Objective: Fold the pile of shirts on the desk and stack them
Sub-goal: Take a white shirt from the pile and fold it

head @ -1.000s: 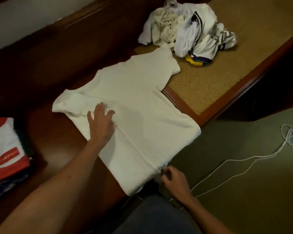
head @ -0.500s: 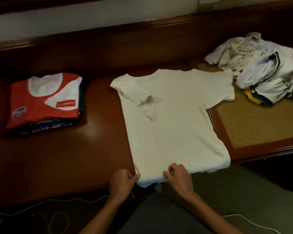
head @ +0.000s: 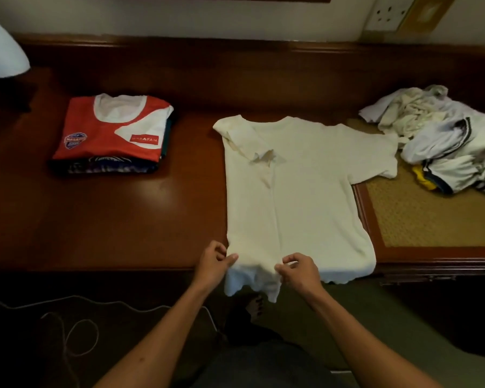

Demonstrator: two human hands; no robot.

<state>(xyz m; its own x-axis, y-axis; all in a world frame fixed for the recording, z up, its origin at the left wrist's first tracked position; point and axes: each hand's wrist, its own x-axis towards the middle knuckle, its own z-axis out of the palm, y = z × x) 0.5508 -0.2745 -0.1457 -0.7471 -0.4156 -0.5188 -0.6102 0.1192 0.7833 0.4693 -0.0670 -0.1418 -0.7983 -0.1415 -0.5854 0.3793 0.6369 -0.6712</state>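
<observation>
Hands: left hand (head: 213, 263) and right hand (head: 298, 271), both pinching the near hem of the cream shirt (head: 300, 191), thumbs against curled fingers, set a little apart on the left part of the hem.

Cream shirt: lies flat on the worktop (head: 123, 219), collar away from the person, hem hanging just over the near edge. Left side already folded inward, with the sleeve lying on the chest; right sleeve spread out toward the woven inset (head: 431, 219).

Handling, as judged: light, thin, limp cloth; no stiffness, so it sags between grip points and wrinkles readily. Best held at hem corners or fold edges, two points at once, kept taut.

Stack (head: 112, 135): folded shirts, red-and-white one on top, left on the worktop, well apart from the cream shirt.

Pile (head: 445, 141): unfolded pale shirts, far right, just beside the spread sleeve.
</observation>
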